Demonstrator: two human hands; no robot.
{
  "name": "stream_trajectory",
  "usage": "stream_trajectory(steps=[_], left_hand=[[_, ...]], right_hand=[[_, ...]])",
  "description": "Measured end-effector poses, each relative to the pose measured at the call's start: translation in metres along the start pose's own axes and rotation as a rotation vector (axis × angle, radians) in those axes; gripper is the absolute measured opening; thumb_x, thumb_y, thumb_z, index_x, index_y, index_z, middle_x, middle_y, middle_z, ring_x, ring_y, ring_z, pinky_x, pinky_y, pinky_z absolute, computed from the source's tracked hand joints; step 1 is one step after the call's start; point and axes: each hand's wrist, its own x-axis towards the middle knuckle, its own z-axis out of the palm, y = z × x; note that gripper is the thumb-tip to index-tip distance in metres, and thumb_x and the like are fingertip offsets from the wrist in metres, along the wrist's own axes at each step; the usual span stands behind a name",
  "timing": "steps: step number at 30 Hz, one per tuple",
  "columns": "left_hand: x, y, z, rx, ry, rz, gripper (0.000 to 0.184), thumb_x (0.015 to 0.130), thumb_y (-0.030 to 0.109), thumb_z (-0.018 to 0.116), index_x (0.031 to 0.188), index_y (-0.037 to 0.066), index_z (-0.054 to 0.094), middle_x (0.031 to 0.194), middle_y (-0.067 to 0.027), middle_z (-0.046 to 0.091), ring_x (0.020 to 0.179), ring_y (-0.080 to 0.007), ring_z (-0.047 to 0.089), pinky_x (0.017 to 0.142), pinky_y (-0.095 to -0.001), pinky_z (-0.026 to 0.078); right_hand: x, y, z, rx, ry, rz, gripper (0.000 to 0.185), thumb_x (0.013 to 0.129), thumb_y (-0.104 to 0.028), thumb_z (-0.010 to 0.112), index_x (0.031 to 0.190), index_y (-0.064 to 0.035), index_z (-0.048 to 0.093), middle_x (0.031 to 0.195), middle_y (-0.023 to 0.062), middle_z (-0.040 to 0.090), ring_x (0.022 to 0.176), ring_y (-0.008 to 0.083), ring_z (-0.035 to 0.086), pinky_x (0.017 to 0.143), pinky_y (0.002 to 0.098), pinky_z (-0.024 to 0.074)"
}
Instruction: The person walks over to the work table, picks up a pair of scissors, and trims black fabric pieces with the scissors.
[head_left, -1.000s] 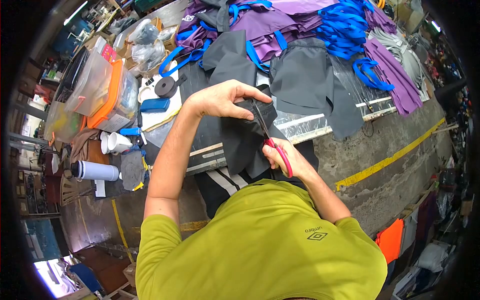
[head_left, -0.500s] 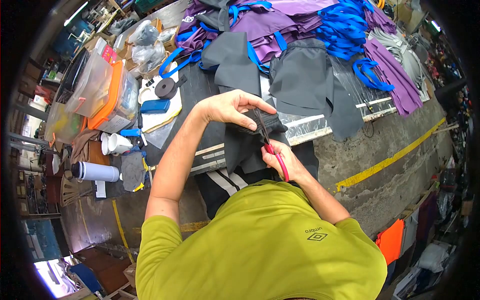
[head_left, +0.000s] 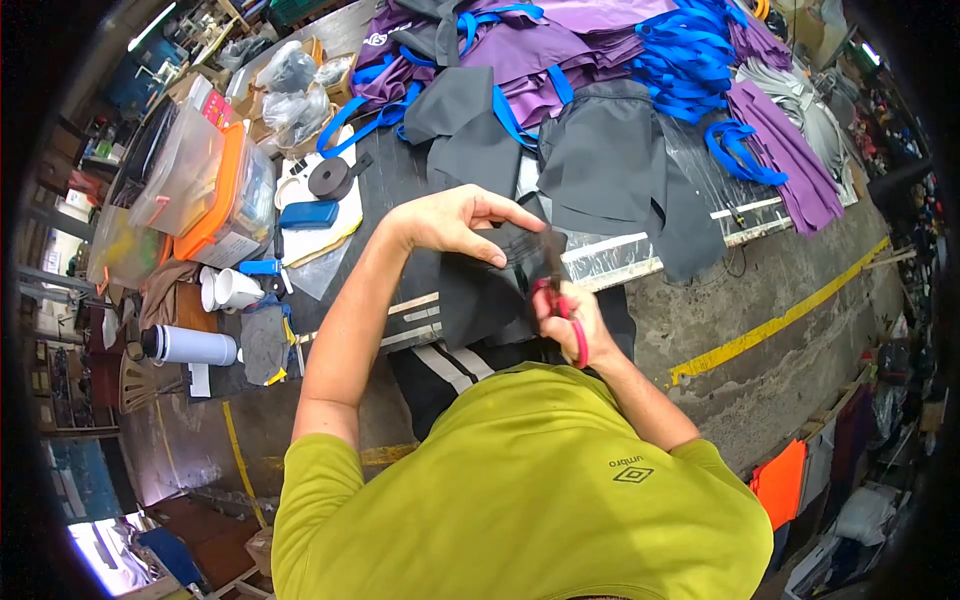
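Note:
Black fabric (head_left: 480, 305) hangs over the table's front edge, its upper part pinched between the thumb and fingers of my left hand (head_left: 460, 225). My right hand (head_left: 580, 320) is wrapped round the red handles of a pair of scissors (head_left: 556, 290). The dark blades point up beside the fabric, close to my left fingertips, and are blurred. Whether they touch the cloth I cannot tell. Just beyond my hands lie a dark grey fabric piece (head_left: 470, 150) and another grey piece (head_left: 600, 155) that drapes over the edge.
Purple fabric (head_left: 520, 55) and a heap of blue straps (head_left: 683, 60) lie at the back. On the left are an orange-rimmed plastic box (head_left: 225, 195), a roll of dark tape (head_left: 330, 178), a blue case (head_left: 309, 214), white cups (head_left: 238, 288) and a bottle (head_left: 197, 343).
Both hands first moved down slightly with the fabric. Since then the scissors have turned to point more upright and shifted a little right, while the left hand keeps its pinch.

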Motion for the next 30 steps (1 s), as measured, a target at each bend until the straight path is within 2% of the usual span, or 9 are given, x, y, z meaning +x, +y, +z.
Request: stream_trajectory(steps=[4, 6, 10, 14, 17, 19, 21, 24, 30], left_hand=[[-0.014, 0.024, 0.007, -0.005, -0.052, 0.128, 0.059, 0.088, -0.001, 0.078, 0.144, -0.003, 0.060, 0.143, -0.0125, 0.065, 0.134, -0.0181, 0.058, 0.116, -0.0332, 0.043], [-0.014, 0.042, 0.014, 0.052, -0.069, 0.189, 0.050, 0.088, -0.002, 0.077, 0.137, -0.002, 0.066, 0.137, -0.0146, 0.069, 0.132, -0.0213, 0.061, 0.116, -0.0357, 0.045], [-0.007, 0.048, 0.013, 0.293, -0.010, 0.316, 0.045, 0.085, -0.006, 0.071, 0.129, 0.000, 0.072, 0.127, -0.0153, 0.074, 0.123, -0.0255, 0.068, 0.109, -0.0373, 0.049], [-0.017, 0.050, 0.006, 0.403, 0.230, 0.216, 0.030, 0.083, -0.003, 0.072, 0.111, 0.004, 0.076, 0.114, -0.0126, 0.074, 0.112, -0.0284, 0.068, 0.102, -0.0387, 0.051], [-0.015, 0.063, 0.037, 0.936, 0.813, 0.345, 0.023, 0.081, 0.000, 0.076, 0.101, 0.010, 0.076, 0.119, -0.0101, 0.067, 0.120, -0.0326, 0.060, 0.105, -0.0436, 0.047], [-0.014, 0.097, 0.078, 0.626, 0.680, 0.616, 0.020, 0.081, -0.003, 0.074, 0.095, 0.010, 0.077, 0.112, -0.0094, 0.066, 0.114, -0.0334, 0.061, 0.101, -0.0467, 0.049], [-0.012, 0.127, 0.118, 0.259, 0.351, 0.899, 0.012, 0.094, 0.008, 0.065, 0.094, 0.009, 0.077, 0.107, -0.0103, 0.070, 0.101, -0.0339, 0.067, 0.095, -0.0445, 0.053], [-0.011, 0.159, 0.174, -0.546, -0.086, 0.994, 0.015, 0.097, 0.001, 0.060, 0.107, 0.003, 0.071, 0.108, -0.0107, 0.066, 0.097, -0.0282, 0.066, 0.090, -0.0416, 0.051], [0.027, 0.161, 0.221, -1.003, -0.127, 1.316, 0.018, 0.098, -0.003, 0.054, 0.107, -0.006, 0.068, 0.104, -0.0145, 0.067, 0.089, -0.0251, 0.066, 0.078, -0.0354, 0.052]], right_hand=[[0.031, -0.035, -0.028, -0.054, 0.356, -0.018, 0.026, 0.093, -0.018, 0.079, 0.102, -0.0062, 0.057, 0.100, 0.0041, 0.069, 0.071, 0.0072, 0.057, 0.066, 0.0261, 0.0487], [0.053, -0.018, -0.062, 0.014, 0.277, -0.035, 0.026, 0.095, -0.017, 0.073, 0.114, -0.0052, 0.058, 0.123, 0.0105, 0.071, 0.101, 0.0157, 0.064, 0.095, 0.0360, 0.0513], [0.083, 0.001, -0.078, 0.407, -0.336, -0.037, 0.057, 0.086, -0.025, 0.070, 0.135, 0.0020, 0.058, 0.138, 0.0142, 0.065, 0.126, 0.0240, 0.061, 0.108, 0.0373, 0.0454], [0.094, -0.020, -0.074, 0.253, 0.053, -0.182, 0.056, 0.081, -0.021, 0.070, 0.132, 0.0004, 0.057, 0.126, 0.0117, 0.067, 0.116, 0.0241, 0.064, 0.103, 0.0372, 0.0477], [0.136, -0.026, -0.130, 0.112, 0.547, -0.174, 0.050, 0.083, -0.016, 0.078, 0.124, -0.0052, 0.053, 0.101, 0.0035, 0.063, 0.090, 0.0154, 0.064, 0.082, 0.0337, 0.0523], [0.162, -0.053, -0.160, 0.008, 0.714, -0.211, 0.038, 0.078, -0.011, 0.085, 0.103, -0.0109, 0.055, 0.075, -0.0043, 0.054, 0.060, 0.0104, 0.056, 0.056, 0.0302, 0.0462], [0.212, -0.020, -0.252, -0.442, 0.865, -0.146, 0.030, 0.077, -0.019, 0.086, 0.090, -0.0098, 0.059, 0.079, 0.0014, 0.063, 0.066, 0.0153, 0.063, 0.063, 0.0343, 0.0524], [0.233, -0.029, -0.283, -0.996, 1.164, 0.146, 0.054, 0.076, -0.048, 0.087, 0.108, -0.0085, 0.069, 0.103, 0.0168, 0.077, 0.099, 0.0347, 0.075, 0.090, 0.0486, 0.0564], [0.222, -0.050, -0.241, -1.188, 1.250, -0.106, 0.048, 0.086, -0.045, 0.080, 0.115, -0.0107, 0.063, 0.105, 0.0198, 0.076, 0.099, 0.0419, 0.073, 0.087, 0.0553, 0.0546]])
